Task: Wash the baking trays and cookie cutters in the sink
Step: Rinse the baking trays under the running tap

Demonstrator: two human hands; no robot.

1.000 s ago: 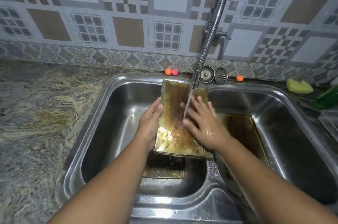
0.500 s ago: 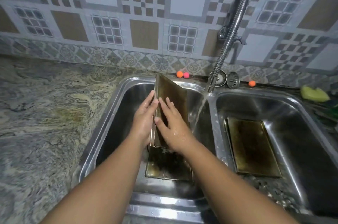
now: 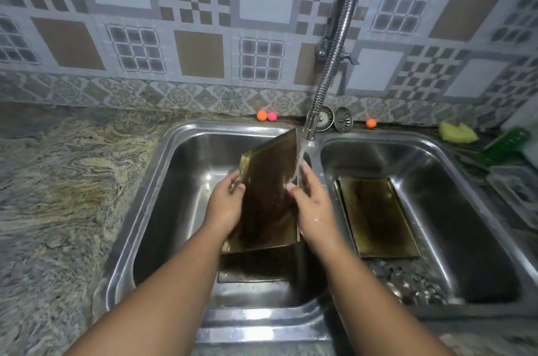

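A brownish, stained baking tray (image 3: 269,189) is held tilted over the left basin of the steel double sink (image 3: 163,169). My left hand (image 3: 225,204) grips its left edge. My right hand (image 3: 313,207) grips its right edge, fingers under the running water from the flexible tap (image 3: 334,58). A second tray (image 3: 253,267) lies on the left basin's floor beneath it. A third tray (image 3: 378,216) lies flat in the right basin, with several small dark pieces (image 3: 407,283) near its front end.
Marbled stone counter (image 3: 58,195) spreads to the left. Two strainer plugs (image 3: 343,120) and small orange and pink balls (image 3: 266,116) sit on the back ledge. A yellow sponge (image 3: 457,132), a green bottle (image 3: 506,146) and a clear container (image 3: 518,187) are at right.
The held tray has turned from standing on edge to facing me with its dark side, and its top now reaches under the water stream. My right hand shifted to the tray's right edge.
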